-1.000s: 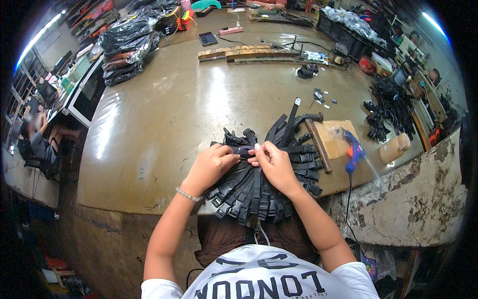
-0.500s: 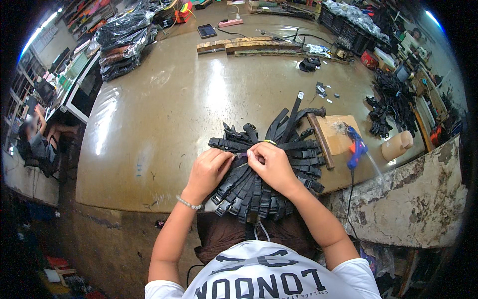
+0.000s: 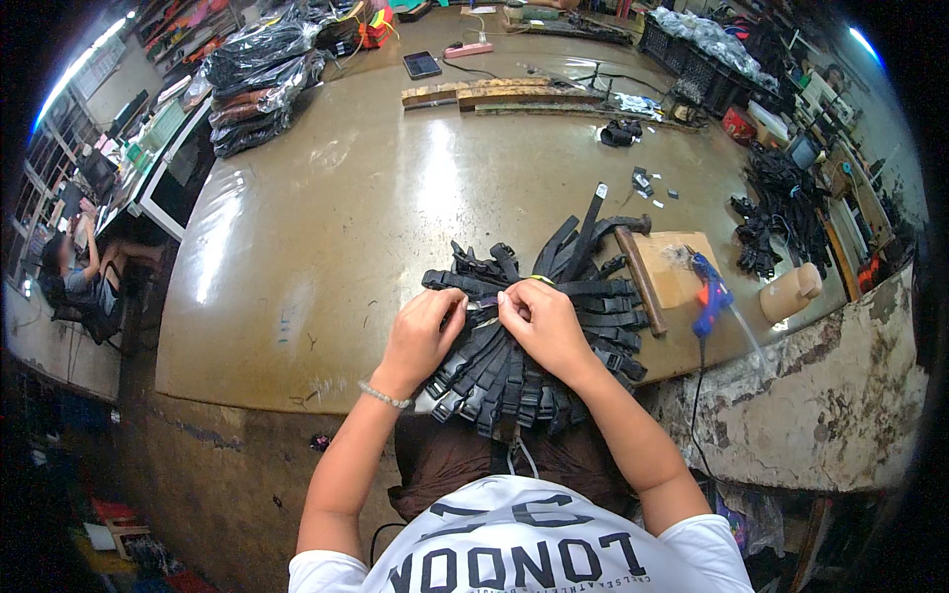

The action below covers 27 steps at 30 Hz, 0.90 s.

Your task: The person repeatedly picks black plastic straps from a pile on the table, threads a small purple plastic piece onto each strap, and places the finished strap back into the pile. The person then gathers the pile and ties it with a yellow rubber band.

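Observation:
A fanned-out bundle of black webbing straps with plastic buckles [image 3: 514,385] lies at the table's near edge in front of me. Over its middle, my left hand [image 3: 423,331] and my right hand [image 3: 542,324] face each other with a small gap between the fingertips. Both have thumb and fingers pinched together. A thin strip with a purplish tint shows between them, too small to make out. Beside my right hand's knuckles is a bit of yellow [image 3: 542,280] on the straps. A hammer [image 3: 641,282] rests against the bundle's right side.
Right of the hammer lie a cardboard piece [image 3: 672,269], a blue glue gun [image 3: 710,296] with its cord, and a tan roll [image 3: 789,295]. More black straps [image 3: 776,212] are heaped beyond. Wooden strips [image 3: 504,94], a phone [image 3: 421,65] and plastic-wrapped stacks [image 3: 255,89] sit farther back. A person [image 3: 84,272] sits at left.
My left hand's fingertips have risen slightly, and the strip between the hands shows differently. Both hands stay over the straps. The whole view has shifted a little.

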### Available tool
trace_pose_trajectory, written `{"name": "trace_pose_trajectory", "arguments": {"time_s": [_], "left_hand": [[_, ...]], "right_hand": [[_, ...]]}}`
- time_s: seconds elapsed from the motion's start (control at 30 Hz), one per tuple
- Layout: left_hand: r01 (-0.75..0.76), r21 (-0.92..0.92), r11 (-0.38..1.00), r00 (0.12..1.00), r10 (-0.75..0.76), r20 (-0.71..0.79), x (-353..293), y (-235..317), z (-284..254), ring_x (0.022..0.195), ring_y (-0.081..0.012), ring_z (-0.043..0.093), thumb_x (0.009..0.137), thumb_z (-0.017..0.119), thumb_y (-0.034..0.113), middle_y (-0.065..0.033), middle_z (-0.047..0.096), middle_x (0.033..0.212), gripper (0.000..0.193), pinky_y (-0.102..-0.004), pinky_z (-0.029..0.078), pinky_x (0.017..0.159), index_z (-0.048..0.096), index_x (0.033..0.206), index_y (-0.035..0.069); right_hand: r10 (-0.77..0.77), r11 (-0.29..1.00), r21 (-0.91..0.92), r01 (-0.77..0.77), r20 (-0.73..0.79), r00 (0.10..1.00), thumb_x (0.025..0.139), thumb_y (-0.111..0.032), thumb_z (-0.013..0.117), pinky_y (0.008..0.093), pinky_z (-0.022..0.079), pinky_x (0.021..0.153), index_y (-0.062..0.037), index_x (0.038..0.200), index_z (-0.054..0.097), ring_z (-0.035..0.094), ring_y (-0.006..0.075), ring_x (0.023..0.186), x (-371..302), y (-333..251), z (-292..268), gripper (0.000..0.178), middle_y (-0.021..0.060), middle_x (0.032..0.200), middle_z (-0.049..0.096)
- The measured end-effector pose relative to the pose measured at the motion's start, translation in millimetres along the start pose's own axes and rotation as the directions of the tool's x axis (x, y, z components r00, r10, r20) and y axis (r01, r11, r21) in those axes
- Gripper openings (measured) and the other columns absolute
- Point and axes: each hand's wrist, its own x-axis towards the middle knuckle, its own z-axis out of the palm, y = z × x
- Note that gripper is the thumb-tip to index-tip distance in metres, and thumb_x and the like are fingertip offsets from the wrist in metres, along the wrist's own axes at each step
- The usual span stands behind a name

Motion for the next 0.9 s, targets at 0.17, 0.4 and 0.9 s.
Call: {"name": "trace_pose_trajectory", "arguments": {"time_s": [0.17,0.4,0.9], "left_hand": [[0.069,-0.027,0.997,0.998,-0.069,-0.002,-4.5,-1.1,3.4,0.081,-0.0291,0.066,0.087,0.067,0.003,-0.0169,0.067,0.09,0.011,-0.0364,0.052,0.073,0.063,0.095,-0.002],[0.475,-0.004,0.88,0.833,-0.451,-0.32,-3.2,-21.4,-16.0,0.078,-0.0286,0.066,0.094,0.06,0.016,-0.0173,0.066,0.086,0.02,-0.0392,0.052,0.073,0.057,0.103,-0.002],[0.402,0.04,0.915,0.871,-0.396,0.291,-8.5,39.4,-9.2,0.088,-0.0326,0.063,0.08,0.074,0.026,-0.0167,0.065,0.087,0.031,-0.0407,0.049,0.082,0.064,0.092,-0.001]], "right_hand": [[-0.015,1.0,-0.014,0.015,0.004,1.0,0.088,-0.012,0.065,0.0316,0.047,0.059,0.0047,0.085,0.063,0.057,0.0199,0.062,-0.4,-2.4,0.2,0.017,0.0116,0.074,0.06],[0.034,0.997,0.065,-0.034,-0.013,0.999,0.092,-0.017,0.062,0.0401,0.048,0.061,0.0033,0.075,0.057,0.059,0.0331,0.063,-1.5,-0.7,-1.3,0.026,0.0186,0.072,0.06],[0.104,0.983,0.145,-0.112,0.061,0.993,0.101,-0.02,0.051,0.0425,0.049,0.056,0.0014,0.085,0.051,0.064,0.0389,0.063,-11.5,-9.5,-13.5,0.026,0.022,0.072,0.064]]}}
